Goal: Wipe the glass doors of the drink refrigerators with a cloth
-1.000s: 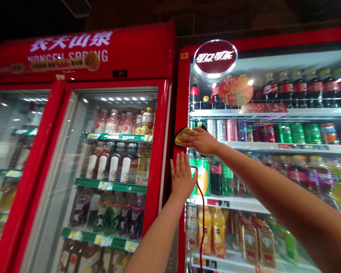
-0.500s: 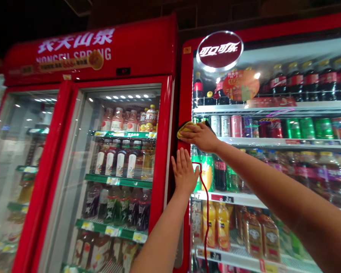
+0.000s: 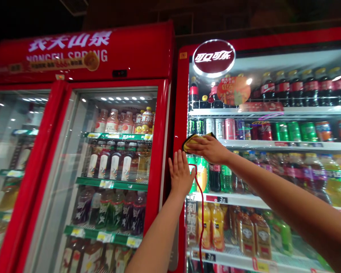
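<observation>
My right hand (image 3: 209,148) presses a yellow cleaning cloth (image 3: 191,141) with a black edge against the glass door of the drinks cooler on the right. The fingers lie stretched over the cloth and hide part of it. Just below and to the left, my left hand (image 3: 181,175) rests flat, fingers up and slightly apart, against the red door frame (image 3: 182,110). Nothing is in it. A thin red cord (image 3: 202,212) runs down beside the left hand, in front of the glass.
A second red cooler (image 3: 165,113) with two glass doors stands close on the left, a narrow dark gap between them. Behind the right glass are cans (image 3: 230,129) and several rows of bottles (image 3: 297,85). A round lit sign (image 3: 214,58) sits at the top.
My right hand and the cloth have slid right and a little down, from the red frame edge onto the glass. My left hand stays at the frame. The view has shifted slightly.
</observation>
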`<state>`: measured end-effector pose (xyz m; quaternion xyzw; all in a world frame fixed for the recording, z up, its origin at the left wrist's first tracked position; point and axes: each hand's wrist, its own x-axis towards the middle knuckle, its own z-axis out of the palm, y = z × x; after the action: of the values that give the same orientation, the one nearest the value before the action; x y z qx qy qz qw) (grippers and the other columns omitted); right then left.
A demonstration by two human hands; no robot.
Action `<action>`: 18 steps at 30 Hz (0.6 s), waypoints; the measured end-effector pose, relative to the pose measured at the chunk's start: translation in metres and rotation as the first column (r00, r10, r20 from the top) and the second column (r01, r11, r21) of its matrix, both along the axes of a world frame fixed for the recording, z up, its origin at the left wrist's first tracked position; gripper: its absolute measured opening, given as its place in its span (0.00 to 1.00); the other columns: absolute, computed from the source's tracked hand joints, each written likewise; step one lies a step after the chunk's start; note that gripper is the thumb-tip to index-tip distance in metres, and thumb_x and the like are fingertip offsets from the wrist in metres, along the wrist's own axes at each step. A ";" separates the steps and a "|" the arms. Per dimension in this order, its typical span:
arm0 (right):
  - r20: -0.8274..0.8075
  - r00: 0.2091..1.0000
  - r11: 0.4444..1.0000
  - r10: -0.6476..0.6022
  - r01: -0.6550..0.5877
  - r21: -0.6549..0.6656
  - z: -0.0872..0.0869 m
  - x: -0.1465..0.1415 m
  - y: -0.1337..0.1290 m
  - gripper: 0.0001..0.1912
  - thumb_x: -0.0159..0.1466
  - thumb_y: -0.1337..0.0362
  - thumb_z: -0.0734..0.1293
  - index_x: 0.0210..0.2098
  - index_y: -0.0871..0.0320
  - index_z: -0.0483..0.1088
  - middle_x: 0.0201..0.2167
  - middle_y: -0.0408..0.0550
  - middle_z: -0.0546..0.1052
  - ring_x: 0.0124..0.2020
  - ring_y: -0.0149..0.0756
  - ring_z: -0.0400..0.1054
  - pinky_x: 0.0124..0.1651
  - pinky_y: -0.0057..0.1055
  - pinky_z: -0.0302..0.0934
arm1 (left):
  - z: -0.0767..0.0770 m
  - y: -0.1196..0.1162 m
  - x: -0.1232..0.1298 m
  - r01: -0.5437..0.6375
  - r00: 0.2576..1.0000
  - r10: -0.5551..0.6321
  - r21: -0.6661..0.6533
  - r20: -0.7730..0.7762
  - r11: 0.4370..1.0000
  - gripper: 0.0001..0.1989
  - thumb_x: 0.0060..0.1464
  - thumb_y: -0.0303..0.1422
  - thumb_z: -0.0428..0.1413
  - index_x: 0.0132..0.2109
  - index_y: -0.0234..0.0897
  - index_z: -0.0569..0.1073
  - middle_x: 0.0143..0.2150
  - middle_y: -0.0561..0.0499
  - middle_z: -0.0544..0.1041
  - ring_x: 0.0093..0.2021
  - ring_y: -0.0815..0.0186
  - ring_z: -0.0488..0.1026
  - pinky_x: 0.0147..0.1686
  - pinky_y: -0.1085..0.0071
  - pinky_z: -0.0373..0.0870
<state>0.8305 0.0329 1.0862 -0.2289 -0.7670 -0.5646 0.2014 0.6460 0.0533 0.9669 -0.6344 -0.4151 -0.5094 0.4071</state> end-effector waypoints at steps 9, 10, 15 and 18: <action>-0.002 0.998 0.998 -0.061 0.061 -0.015 -0.024 0.012 -0.011 0.27 0.71 0.64 0.59 0.68 0.39 0.59 0.68 0.36 0.65 0.68 0.44 0.56 0.61 0.46 0.51 | 0.001 0.001 -0.001 0.025 0.995 -0.023 0.021 -0.093 0.999 0.44 0.68 0.40 0.47 0.74 0.30 0.26 0.75 0.34 0.48 0.76 0.50 0.42 0.73 0.44 0.41; 0.003 0.997 0.997 -0.071 0.071 -0.014 -0.021 0.019 -0.013 0.27 0.71 0.64 0.59 0.67 0.39 0.60 0.68 0.36 0.65 0.68 0.43 0.56 0.61 0.46 0.51 | 0.001 0.001 -0.002 0.025 0.994 -0.022 0.024 -0.104 0.999 0.44 0.68 0.40 0.48 0.74 0.31 0.25 0.75 0.34 0.48 0.76 0.50 0.42 0.73 0.44 0.41; -0.516 0.847 0.969 -0.128 0.216 0.116 -0.021 0.055 -0.019 0.30 0.68 0.67 0.60 0.69 0.48 0.59 0.69 0.48 0.64 0.69 0.54 0.53 0.60 0.50 0.50 | 0.002 0.001 -0.002 0.017 0.989 -0.011 0.043 -0.149 0.999 0.45 0.67 0.40 0.50 0.74 0.34 0.25 0.76 0.37 0.49 0.76 0.51 0.43 0.73 0.46 0.43; -0.516 0.844 0.962 -0.144 0.241 0.125 -0.050 0.054 -0.018 0.29 0.68 0.65 0.61 0.69 0.51 0.60 0.70 0.49 0.63 0.69 0.56 0.50 0.63 0.52 0.47 | 0.001 0.000 -0.003 0.017 0.984 -0.007 0.055 -0.181 0.998 0.45 0.67 0.39 0.50 0.74 0.34 0.26 0.75 0.38 0.50 0.75 0.52 0.44 0.73 0.47 0.44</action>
<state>0.8846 0.0149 1.0358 -0.4242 -0.6051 -0.5717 0.3565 0.6433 0.0538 0.9684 -0.6686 -0.3581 -0.4638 0.4579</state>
